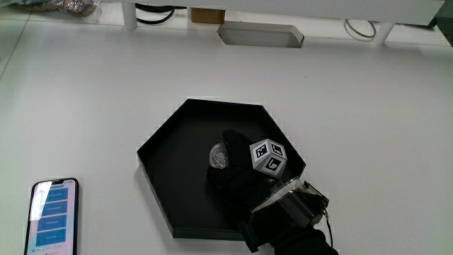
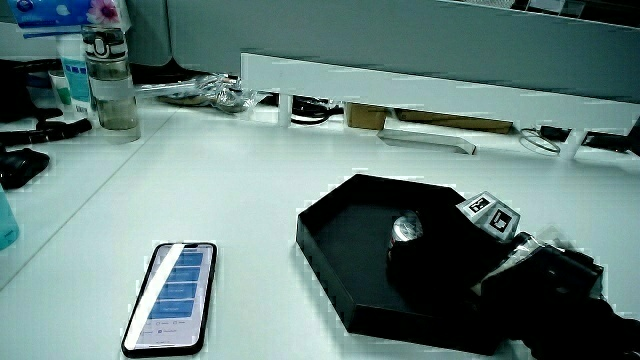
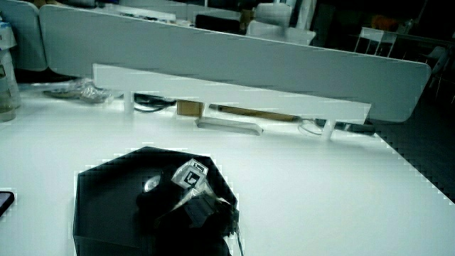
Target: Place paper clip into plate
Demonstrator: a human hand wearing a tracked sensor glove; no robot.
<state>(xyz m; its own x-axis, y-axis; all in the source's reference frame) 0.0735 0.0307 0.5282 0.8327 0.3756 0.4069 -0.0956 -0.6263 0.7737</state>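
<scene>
A black hexagonal plate (image 1: 190,133) lies on the white table, also in both side views (image 2: 340,232) (image 3: 106,190). The gloved hand (image 1: 233,176) reaches into the plate from the person's side, its forearm crossing the plate's nearest rim. A patterned cube (image 1: 267,157) sits on the back of the hand. At the fingertips shows a small silvery paper clip (image 1: 219,156), low over the plate's floor, with the fingers curled on it. The clip shows in both side views (image 2: 406,229) (image 3: 151,185), as does the hand (image 2: 432,265) (image 3: 162,203).
A phone (image 1: 53,216) (image 2: 172,295) lies screen-up at the table's near edge, beside the plate. A flat white holder (image 1: 260,34) rests by the low partition (image 3: 234,96). A bottle (image 2: 108,85) and a crumpled wrapper (image 2: 215,93) stand farther from the person.
</scene>
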